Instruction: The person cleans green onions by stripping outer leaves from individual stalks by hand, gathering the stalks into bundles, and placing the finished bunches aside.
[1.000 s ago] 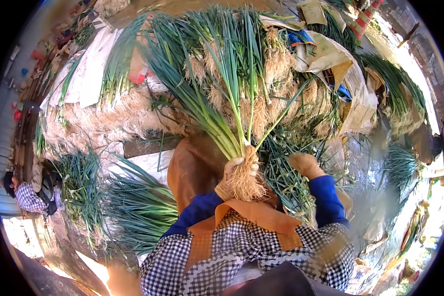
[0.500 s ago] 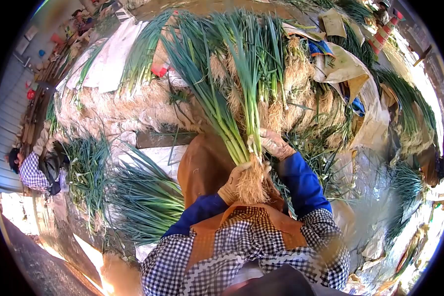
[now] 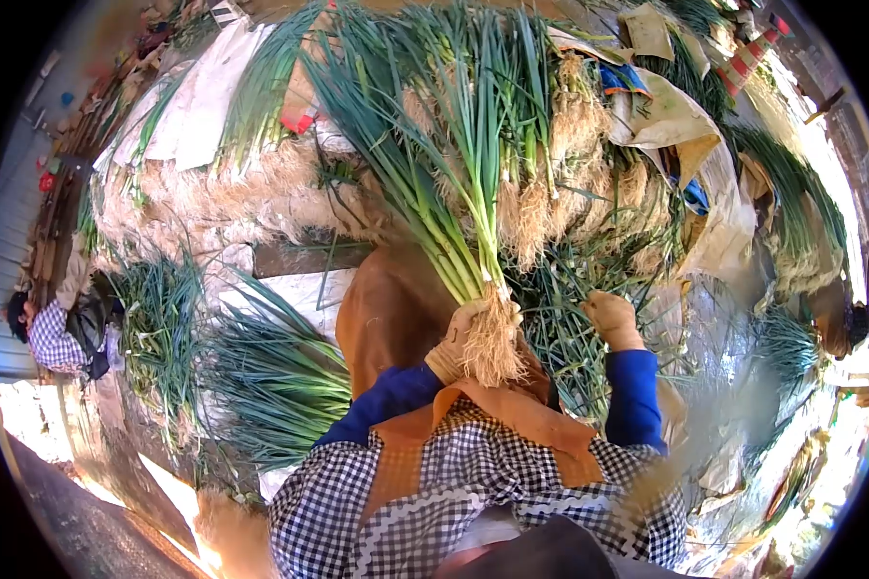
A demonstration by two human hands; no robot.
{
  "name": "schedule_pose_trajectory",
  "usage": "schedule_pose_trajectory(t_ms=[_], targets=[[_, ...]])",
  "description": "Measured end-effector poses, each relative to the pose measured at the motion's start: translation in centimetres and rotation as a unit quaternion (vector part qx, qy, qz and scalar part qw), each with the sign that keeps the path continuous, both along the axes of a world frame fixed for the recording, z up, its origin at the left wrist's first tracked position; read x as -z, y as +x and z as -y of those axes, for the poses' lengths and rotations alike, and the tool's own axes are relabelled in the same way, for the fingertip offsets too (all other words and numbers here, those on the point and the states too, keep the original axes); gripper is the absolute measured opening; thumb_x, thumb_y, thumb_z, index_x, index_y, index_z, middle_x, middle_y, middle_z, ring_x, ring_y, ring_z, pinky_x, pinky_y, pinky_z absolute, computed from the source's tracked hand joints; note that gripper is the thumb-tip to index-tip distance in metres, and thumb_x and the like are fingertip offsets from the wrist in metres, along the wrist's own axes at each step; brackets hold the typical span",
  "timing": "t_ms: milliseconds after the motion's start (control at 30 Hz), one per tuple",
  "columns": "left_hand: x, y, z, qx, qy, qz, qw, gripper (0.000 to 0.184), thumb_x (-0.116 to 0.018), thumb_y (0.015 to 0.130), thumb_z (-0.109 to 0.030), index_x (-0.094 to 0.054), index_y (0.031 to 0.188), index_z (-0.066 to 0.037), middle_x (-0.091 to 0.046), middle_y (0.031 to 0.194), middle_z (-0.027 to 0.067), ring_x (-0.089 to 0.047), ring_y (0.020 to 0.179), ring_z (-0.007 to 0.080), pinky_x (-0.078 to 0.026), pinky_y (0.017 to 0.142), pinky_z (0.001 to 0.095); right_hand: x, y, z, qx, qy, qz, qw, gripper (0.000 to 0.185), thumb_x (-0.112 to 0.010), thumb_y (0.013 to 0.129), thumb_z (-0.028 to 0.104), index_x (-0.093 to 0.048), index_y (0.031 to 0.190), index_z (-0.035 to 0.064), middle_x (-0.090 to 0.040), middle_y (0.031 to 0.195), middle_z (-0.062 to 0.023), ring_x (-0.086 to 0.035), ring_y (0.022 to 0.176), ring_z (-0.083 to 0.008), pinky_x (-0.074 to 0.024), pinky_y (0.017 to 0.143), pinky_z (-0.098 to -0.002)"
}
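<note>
My left hand (image 3: 461, 340), in a tan glove, is closed around the root end of a bunch of long leeks (image 3: 483, 246). Their pale, stringy roots (image 3: 492, 338) hang over my lap, and the green leaves fan away from me. Off to the right, apart from the bunch, my gloved right hand (image 3: 612, 318) has its fingers curled in. Whatever it may hold is hidden. Loose leaves and trimmings (image 3: 570, 338) lie beneath and beside it.
A long stack of leeks with roots facing me (image 3: 232, 203) runs across ahead, partly under white sheets (image 3: 208, 96). More leeks (image 3: 275, 376) lie on the left by my knee. A tan sack cloth (image 3: 724, 203) drapes at right. Another person (image 3: 58, 338) works at far left.
My right hand has left the leek stems and moved right and down, fingers now curled. My left hand still grips the bunch near the roots.
</note>
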State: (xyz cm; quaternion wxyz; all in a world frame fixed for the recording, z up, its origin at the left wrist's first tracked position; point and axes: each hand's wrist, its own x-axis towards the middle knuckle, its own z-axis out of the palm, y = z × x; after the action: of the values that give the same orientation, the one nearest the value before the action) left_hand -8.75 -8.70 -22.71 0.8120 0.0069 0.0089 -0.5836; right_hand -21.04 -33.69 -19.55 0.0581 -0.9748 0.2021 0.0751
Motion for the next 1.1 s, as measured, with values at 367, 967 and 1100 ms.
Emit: schedule_pose_trajectory(t_ms=[367,967,1100], targets=[[0.5,-0.4,0.8,-0.022,0.269,0.089,0.959,0.029,-0.049,0.088,-0.021,-0.057,0.101,0.004,-0.063,0.093,0.0152,-0.062,0.084,0.0226,-0.051,0.077,0.0325,-2.1,13.7,-7.9,-0.170,0.067,0.179,0.967,0.037,-0.046,0.088,0.045,-0.064,0.085,0.0128,-0.062,0.075,-0.0091,-0.061,0.065,-0.0262,-0.0484,0.057,-0.0365],[0.4,0.3,1.6,-0.049,0.093,0.037,0.994,0.036,-0.054,0.084,-0.021,-0.052,0.111,0.002,-0.059,0.102,0.0128,-0.060,0.078,0.0201,-0.054,0.069,0.0347,-2.2,1.3,-0.8,0.001,0.129,0.167,0.977,0.025,-0.054,0.089,0.022,-0.059,0.103,0.0021,-0.061,0.098,-0.0142,-0.059,0.095,-0.0238,-0.0446,0.083,-0.0329],[-1.9,0.9,0.7,-0.040,0.024,0.075,0.996,0.046,-0.052,0.083,-0.019,-0.044,0.123,0.002,-0.052,0.119,0.0121,-0.058,0.087,0.0205,-0.052,0.072,0.0329,-1.1,4.9,-7.4,-0.025,0.533,0.170,0.828,0.037,-0.051,0.091,0.029,-0.058,0.110,-0.0019,-0.060,0.103,-0.0165,-0.055,0.100,-0.0254,-0.0394,0.091,-0.0336]])
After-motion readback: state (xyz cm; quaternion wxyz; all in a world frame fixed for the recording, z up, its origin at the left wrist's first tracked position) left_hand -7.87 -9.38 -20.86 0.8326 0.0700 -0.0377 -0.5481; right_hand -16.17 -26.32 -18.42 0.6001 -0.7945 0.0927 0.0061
